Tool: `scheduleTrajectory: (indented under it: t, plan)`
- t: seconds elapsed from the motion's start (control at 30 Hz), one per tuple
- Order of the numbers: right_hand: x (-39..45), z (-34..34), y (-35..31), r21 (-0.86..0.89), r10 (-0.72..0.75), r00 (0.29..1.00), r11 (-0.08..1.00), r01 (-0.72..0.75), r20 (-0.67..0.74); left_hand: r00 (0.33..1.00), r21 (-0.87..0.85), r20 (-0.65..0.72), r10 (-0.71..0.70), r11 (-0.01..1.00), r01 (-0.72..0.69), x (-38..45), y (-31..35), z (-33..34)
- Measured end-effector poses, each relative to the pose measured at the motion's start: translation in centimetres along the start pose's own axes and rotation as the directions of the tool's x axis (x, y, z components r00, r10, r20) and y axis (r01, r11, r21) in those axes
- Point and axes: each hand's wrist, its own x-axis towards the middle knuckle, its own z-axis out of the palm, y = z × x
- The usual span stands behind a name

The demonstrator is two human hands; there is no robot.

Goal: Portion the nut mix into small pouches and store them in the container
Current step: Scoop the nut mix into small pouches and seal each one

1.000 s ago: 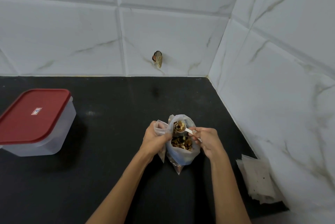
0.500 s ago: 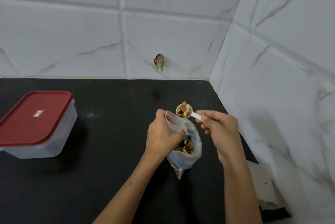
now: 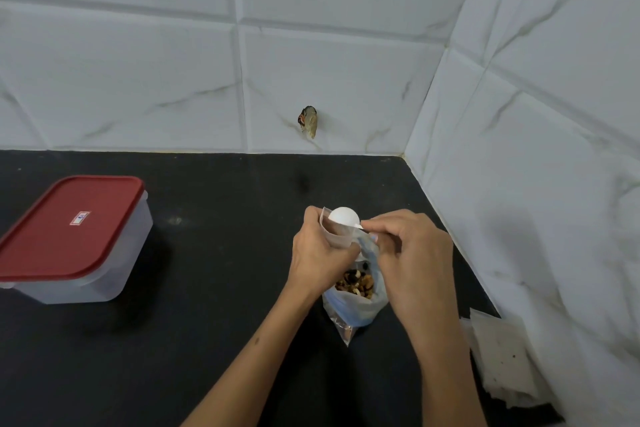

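One scoop [image 3: 343, 217], pinched in the right hand [image 3: 410, 253], was tipped over the small pouch [image 3: 335, 234] the left hand [image 3: 317, 253] gripped above the nut bag [image 3: 356, 302]; the lidded container [image 3: 74, 236] sat unfilled far leftward.

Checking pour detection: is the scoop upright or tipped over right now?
Tipped. The scoop shows its white rounded back, no nuts visible in it, mouth turned toward the pouch that the left hand holds; the right hand pinches its handle.

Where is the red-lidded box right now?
In the head view the red-lidded box sits on the black counter at the far left, lid on, well apart from both hands and the nut bag.
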Motion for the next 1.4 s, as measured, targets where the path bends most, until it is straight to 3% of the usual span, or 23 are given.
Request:
scheduleTrajectory:
  t: [0.07, 0.2, 0.3, 0.4, 0.5, 0.7, 0.83, 0.9, 0.97, 1.03, 1.13, 1.23, 1.4]
  plan:
    - [0.0, 0.0, 0.1, 0.001, 0.027, 0.997, 1.000, -0.027, 0.074, 1.000, -0.013, 0.006, 0.018, 1.000, -0.018, 0.1, 0.0, -0.1]
    - [-0.1, -0.4, 0.1, 0.090, 0.046, 0.998, 0.995, -0.050, 0.047, 1.000, -0.050, 0.012, 0.016, 0.999, -0.015, 0.1, -0.1, 0.0]
    - [-0.1, -0.6, 0.1, 0.244, 0.146, 0.985, 0.956, -0.164, 0.090, 1.000, -0.054, 0.010, 0.016, 0.998, -0.016, 0.0, -0.5, -0.1]
    - [0.2, -0.7, 0.8, 0.359, 0.255, 0.967, 0.902, -0.241, 0.008, 1.000, -0.049, -0.015, 0.011, 0.999, -0.012, 0.1, -1.1, -0.4]
    - [0.1, 0.6, 2.6, 0.273, 0.344, 0.939, 0.904, -0.329, -0.008, 0.999, -0.082, -0.034, -0.006, 0.997, 0.003, -0.1, -1.5, -0.8]
    - [-1.1, 5.2, 6.1, -0.007, 0.506, 0.856, 0.861, -0.508, 0.102, 0.997, -0.145, -0.052, -0.055, 0.988, 0.047, -1.3, -1.3, -1.7]
    - [-2.0, 6.4, 7.1, -0.184, 0.565, 0.795, 0.824, -0.535, 0.220, 0.980, -0.323, 0.030, -0.199, 0.925, 0.198, -2.1, -0.4, -3.0]
    - [-2.0, 6.2, 6.6, -0.293, 0.543, 0.810, 0.829, -0.476, 0.222, 0.968, -0.426, 0.029, -0.249, 0.873, 0.237, -2.0, -0.8, -3.9]
    - [-1.6, 5.5, 5.2, -0.203, 0.466, 0.861, 0.880, -0.429, 0.205, 0.960, -0.457, 0.004, -0.281, 0.853, 0.251, -1.8, -1.4, -4.6]
    - [-1.0, 4.8, 2.8, 0.075, 0.393, 0.890, 0.905, -0.419, 0.232, 0.957, -0.472, -0.029, -0.290, 0.847, 0.243, -1.6, -1.6, -5.1]
    - [-0.6, 4.9, -1.5, 0.450, 0.282, 0.871, 0.768, -0.456, 0.402, 0.949, -0.492, -0.057, -0.311, 0.836, 0.245, -1.1, -1.7, -6.3]
    - [-1.3, 6.8, -4.5, 0.493, 0.175, 0.856, 0.754, -0.434, 0.486, 0.945, -0.493, 0.000, -0.328, 0.822, 0.286, -0.9, -1.9, -7.6]
    - [-1.0, 9.1, -6.0, 0.474, 0.241, 0.901, 0.785, -0.399, 0.361, 0.947, -0.441, 0.035, -0.320, 0.845, 0.303, -0.1, -2.8, -9.8]
